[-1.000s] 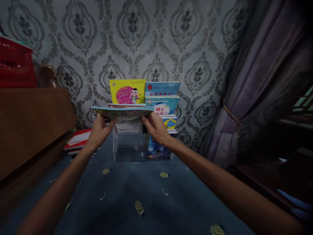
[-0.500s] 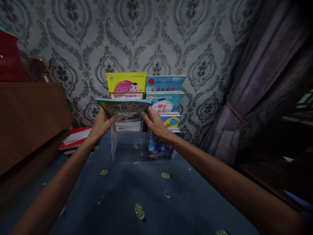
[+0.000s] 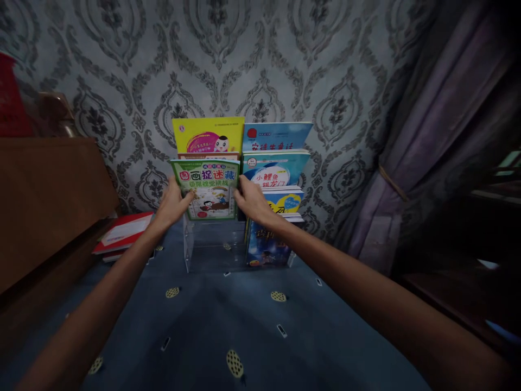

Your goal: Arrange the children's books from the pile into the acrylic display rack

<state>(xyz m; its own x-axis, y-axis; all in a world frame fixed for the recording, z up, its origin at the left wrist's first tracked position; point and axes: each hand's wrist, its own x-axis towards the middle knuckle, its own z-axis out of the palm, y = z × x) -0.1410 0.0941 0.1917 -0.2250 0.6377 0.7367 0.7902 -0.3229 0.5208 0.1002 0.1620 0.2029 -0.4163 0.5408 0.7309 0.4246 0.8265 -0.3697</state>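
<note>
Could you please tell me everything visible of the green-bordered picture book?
The rectangular green-bordered picture book looks like paper and appears closed. Its cover faces the camera, with large multicoloured Chinese characters above cartoon figures. It stands roughly upright at the left column of the clear plastic tiered rack. The bare left hand holds its left edge, the bare right hand its right. Whether its lower edge touches the rack is unclear.

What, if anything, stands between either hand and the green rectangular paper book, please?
Nothing visible does: the left hand and right hand hold the green rectangular paper book by its opposite sides. The yellow rectangular book stands behind it.
</note>
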